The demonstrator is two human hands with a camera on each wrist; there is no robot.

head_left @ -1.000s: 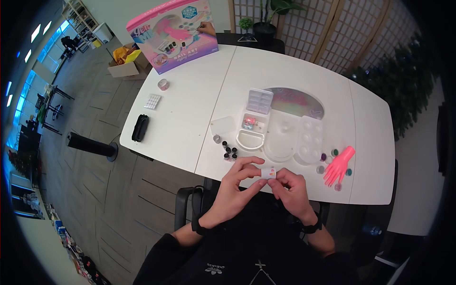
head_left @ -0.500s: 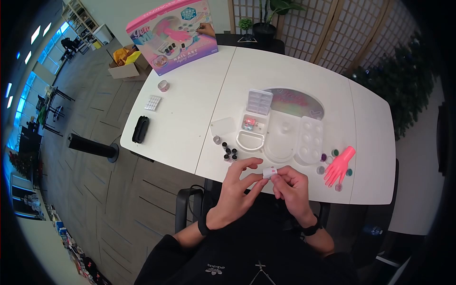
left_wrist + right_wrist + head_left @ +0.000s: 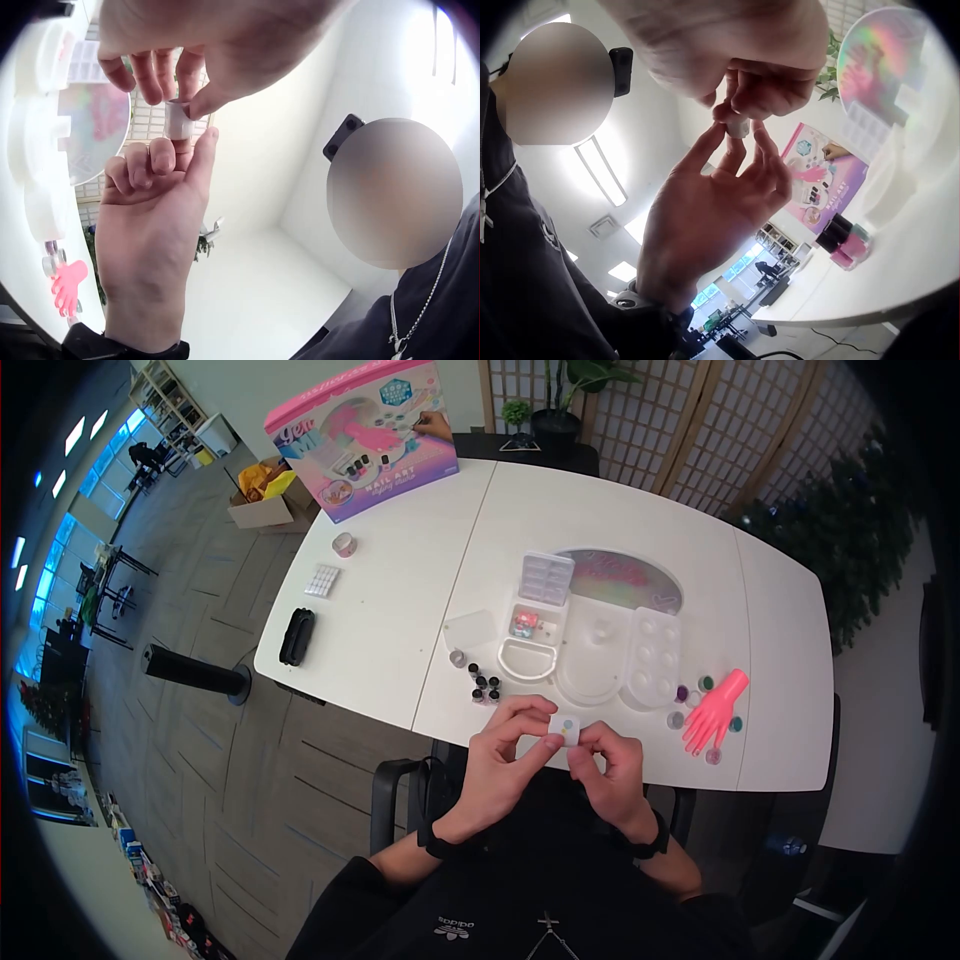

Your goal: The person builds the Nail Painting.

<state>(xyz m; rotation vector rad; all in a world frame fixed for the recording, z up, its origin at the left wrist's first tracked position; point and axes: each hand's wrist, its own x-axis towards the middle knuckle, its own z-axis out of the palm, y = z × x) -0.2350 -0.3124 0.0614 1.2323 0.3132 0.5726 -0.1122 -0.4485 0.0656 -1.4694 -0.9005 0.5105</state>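
A small white roll (image 3: 565, 729) printed with little coloured shapes is held between both hands in front of the chest, by the table's near edge. My left hand (image 3: 503, 758) pinches its left side, the thumb pressed on its face. From the other side my right hand (image 3: 611, 768) grips it with thumb and index finger. In the left wrist view the roll (image 3: 178, 120) looks like a short tube, with a right fingertip at its lower end. Fingers cover much of the roll (image 3: 738, 128) in the right wrist view.
Beyond the hands sit several black-capped polish bottles (image 3: 487, 682), a white tray (image 3: 528, 657) and a palette (image 3: 655, 655). A pink model hand (image 3: 713, 712) lies among small pots at right. A nail art box (image 3: 365, 435) stands at the back left.
The roll has turned between the fingers, so different printed shapes face up. The right thumb has shifted from its face toward its right edge. Things on the table have stayed put.
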